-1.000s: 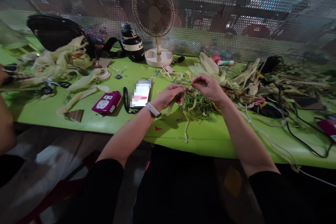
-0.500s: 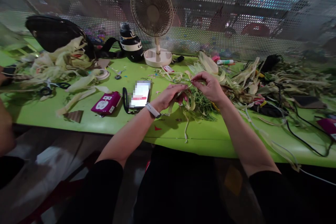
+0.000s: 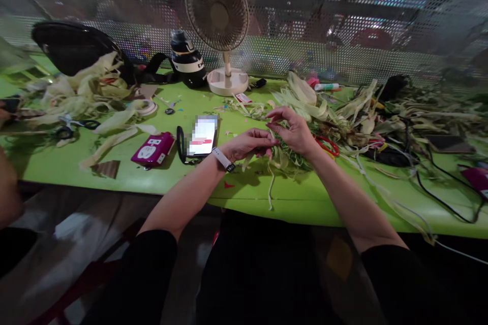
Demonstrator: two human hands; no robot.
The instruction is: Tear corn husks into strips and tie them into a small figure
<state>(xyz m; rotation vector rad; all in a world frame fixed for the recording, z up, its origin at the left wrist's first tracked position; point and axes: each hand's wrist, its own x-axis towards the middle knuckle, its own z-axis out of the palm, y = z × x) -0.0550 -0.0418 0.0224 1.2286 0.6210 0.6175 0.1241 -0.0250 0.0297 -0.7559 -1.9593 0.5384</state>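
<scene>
Over the front of the green table, my left hand [image 3: 247, 143] is closed in a pinch on a pale corn husk strip [image 3: 272, 134]; its lower fingers are partly hidden. Close beside it on the right, my right hand [image 3: 293, 132] has its fingers bent toward the thumb, at the upper end of the same strip. Under both hands lies a bunch of shredded green husk fibres [image 3: 295, 160]. A thin pale cord [image 3: 270, 188] dangles from it toward the table's front edge. Red-handled scissors [image 3: 328, 146] show just right of my right wrist.
Left of my hands lie a phone [image 3: 204, 134] and a purple case [image 3: 153, 150]. A fan [image 3: 227, 81] and black bottle [image 3: 188, 63] stand behind. Husk heaps [image 3: 84, 86] and scissors [image 3: 72, 127] are at left, more husks [image 3: 354, 117] at right. Another person's arm [image 3: 7, 188] shows far left.
My right hand has shifted slightly left and its fingers have turned closer over my left hand. The red handle beside my right wrist now shows more. The view has tilted slightly.
</scene>
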